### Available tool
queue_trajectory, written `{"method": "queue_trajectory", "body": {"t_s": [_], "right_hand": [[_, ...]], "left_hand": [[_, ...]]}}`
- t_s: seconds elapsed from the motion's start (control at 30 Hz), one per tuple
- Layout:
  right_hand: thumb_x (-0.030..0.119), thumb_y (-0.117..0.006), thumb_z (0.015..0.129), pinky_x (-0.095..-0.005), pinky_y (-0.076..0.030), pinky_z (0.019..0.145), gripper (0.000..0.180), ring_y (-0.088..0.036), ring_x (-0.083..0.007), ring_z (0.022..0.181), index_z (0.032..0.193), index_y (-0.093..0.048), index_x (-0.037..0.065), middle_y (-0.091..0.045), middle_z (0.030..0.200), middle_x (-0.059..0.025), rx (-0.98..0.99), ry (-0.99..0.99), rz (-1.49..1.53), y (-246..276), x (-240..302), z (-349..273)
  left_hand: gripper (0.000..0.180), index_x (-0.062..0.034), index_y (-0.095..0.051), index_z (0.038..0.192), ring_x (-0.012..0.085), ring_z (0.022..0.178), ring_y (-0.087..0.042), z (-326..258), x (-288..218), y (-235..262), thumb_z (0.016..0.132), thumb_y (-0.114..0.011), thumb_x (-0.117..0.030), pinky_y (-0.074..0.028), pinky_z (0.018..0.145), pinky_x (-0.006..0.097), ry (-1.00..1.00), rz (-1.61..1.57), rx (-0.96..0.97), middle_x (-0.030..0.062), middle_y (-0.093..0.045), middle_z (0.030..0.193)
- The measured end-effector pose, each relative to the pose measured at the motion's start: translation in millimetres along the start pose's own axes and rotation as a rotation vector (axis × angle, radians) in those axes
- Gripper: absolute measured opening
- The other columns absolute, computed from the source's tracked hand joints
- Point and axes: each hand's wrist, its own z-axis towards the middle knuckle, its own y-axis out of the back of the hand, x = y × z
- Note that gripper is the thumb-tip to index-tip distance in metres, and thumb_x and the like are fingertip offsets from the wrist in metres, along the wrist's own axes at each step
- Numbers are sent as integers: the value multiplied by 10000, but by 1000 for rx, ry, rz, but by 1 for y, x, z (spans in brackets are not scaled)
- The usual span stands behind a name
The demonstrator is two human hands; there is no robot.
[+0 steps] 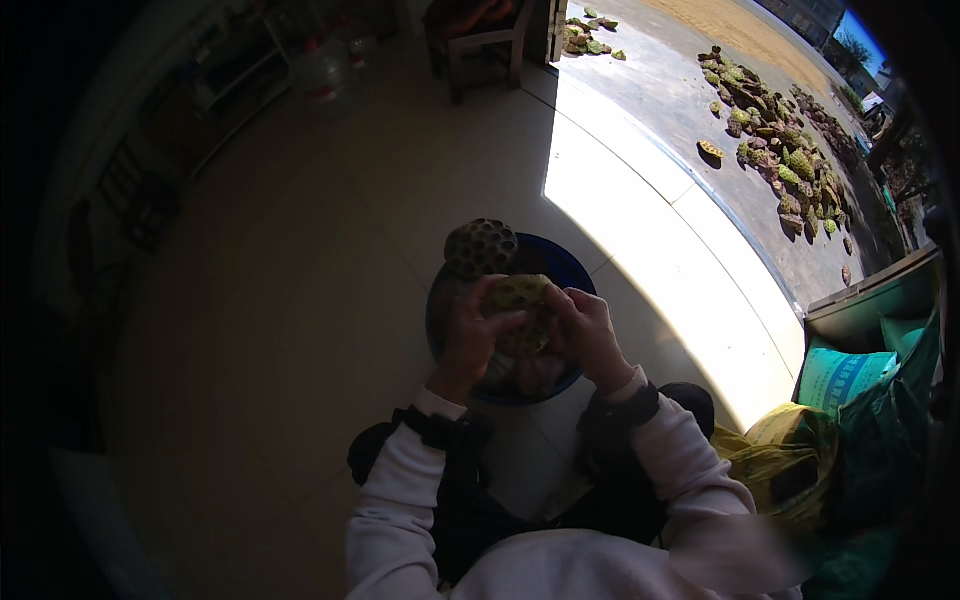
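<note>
Between my two hands is a green lotus seed pod [522,292], held above a round blue basin [572,262]. My left hand [474,335] grips the pod's left side, thumb across its face. On the other side, my right hand [588,335] is closed on the pod's right edge. A second, darker lotus pod [481,246] with rows of round holes rests at the basin's far left rim. What lies inside the basin is dim and partly hidden by my hands.
Many lotus pods [790,150] lie on sunlit concrete outside the doorway at right. Green and yellow sacks [790,440] stand close on my right. A wooden chair [485,50] is by the door; shelves [240,75] and clear plastic bottles [325,75] line the far left wall.
</note>
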Motion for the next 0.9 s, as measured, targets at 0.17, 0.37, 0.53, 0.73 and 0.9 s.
{"method": "queue_trajectory", "body": {"t_s": [0.17,0.37,0.53,0.73,0.9], "right_hand": [[362,-571,980,-202,-404,462,372,-500,-58,501,809,-610,34,-554,618,5,-56,41,-48,-7,-1,-2],[408,-539,994,-193,-348,448,425,-475,-39,508,791,-619,43,-545,617,26,48,-42,100,3,5,-5],[388,-523,1006,-192,-321,453,396,-428,-29,503,803,-615,61,-513,611,41,-8,13,-3,-3,-5,-3],[363,-502,1016,-185,-296,432,351,-417,-21,493,891,-648,69,-464,591,70,-6,-51,186,2,1,3],[342,-493,1020,-182,-326,436,355,-452,-31,492,895,-646,47,-514,610,46,94,-129,211,4,7,0]], "left_hand": [[467,-62,-577,1201,163,1074,-600,1,-1,0,772,-710,66,-497,934,317,29,-38,7,57,-639,1138],[460,-64,-575,1207,163,1087,-592,-1,-5,1,784,-708,59,-496,939,319,19,-39,100,57,-627,1155],[436,-48,-572,1202,161,1072,-597,-2,-9,0,797,-711,36,-495,936,320,54,6,211,63,-627,1151],[417,-29,-566,1188,169,1056,-599,-1,-5,-1,802,-710,31,-495,928,316,85,-210,-40,58,-628,1127],[461,-51,-575,1191,152,976,-622,-1,-3,-2,766,-734,31,-520,846,292,-158,280,-179,51,-642,1074]]}}
